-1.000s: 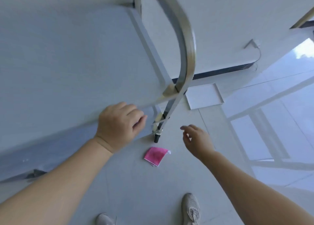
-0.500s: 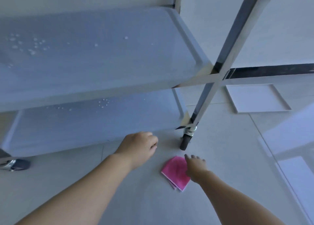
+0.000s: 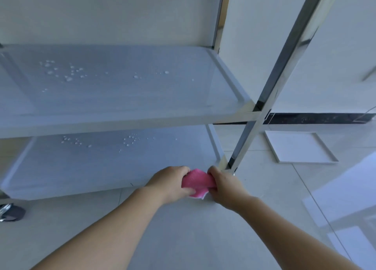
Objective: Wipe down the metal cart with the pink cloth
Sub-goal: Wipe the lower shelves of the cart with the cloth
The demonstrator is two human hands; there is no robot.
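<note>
Stainless-steel cart (image 3: 270, 98) stands on the tiled floor (image 3: 203, 239), water droplets (image 3: 67, 72) scattered over its middle shelf (image 3: 122, 90) and bottom shelf (image 3: 112, 159). At the bottom shelf's front right corner, the left hand (image 3: 171, 183) and right hand (image 3: 224, 185) hold the pink cloth (image 3: 196, 183) between them, fingers of each curled and clamped on an end of it.

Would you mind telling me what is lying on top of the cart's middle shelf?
Scattered water droplets sit on the middle shelf, thickest toward its left, with a few nearer the centre. Nothing else shows on it; its far left end runs out of frame.
</note>
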